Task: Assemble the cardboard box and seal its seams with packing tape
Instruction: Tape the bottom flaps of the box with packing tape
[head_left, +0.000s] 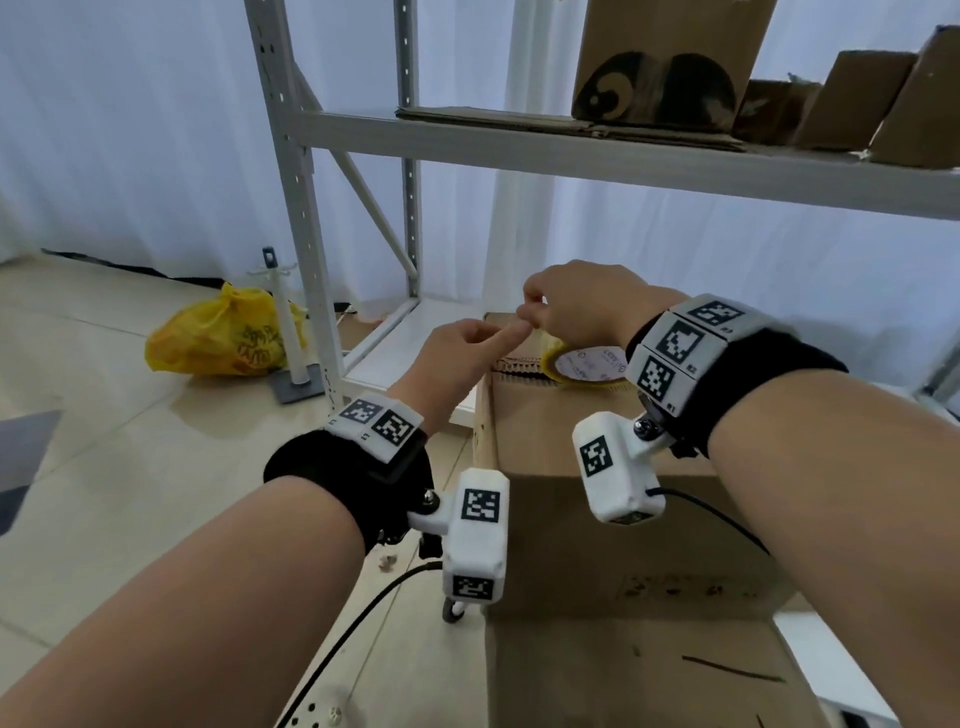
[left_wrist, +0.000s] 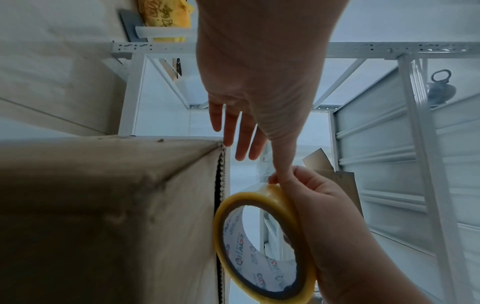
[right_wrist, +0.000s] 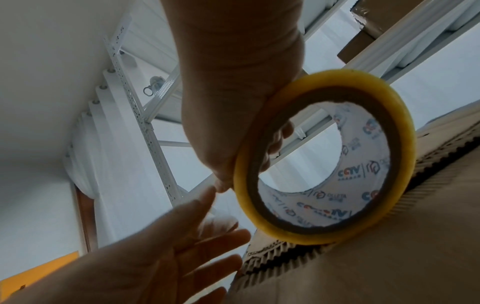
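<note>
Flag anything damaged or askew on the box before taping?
The cardboard box has a gap along its far top edge where raw corrugated edges show. Small dark scuffs mark its near flap. The tape roll in the right hand looks intact.

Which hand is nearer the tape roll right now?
Right. The right hand grips the tape roll by its rim at the cardboard box's edge. The left hand is apart from the roll, one finger reaching toward its top.
</note>
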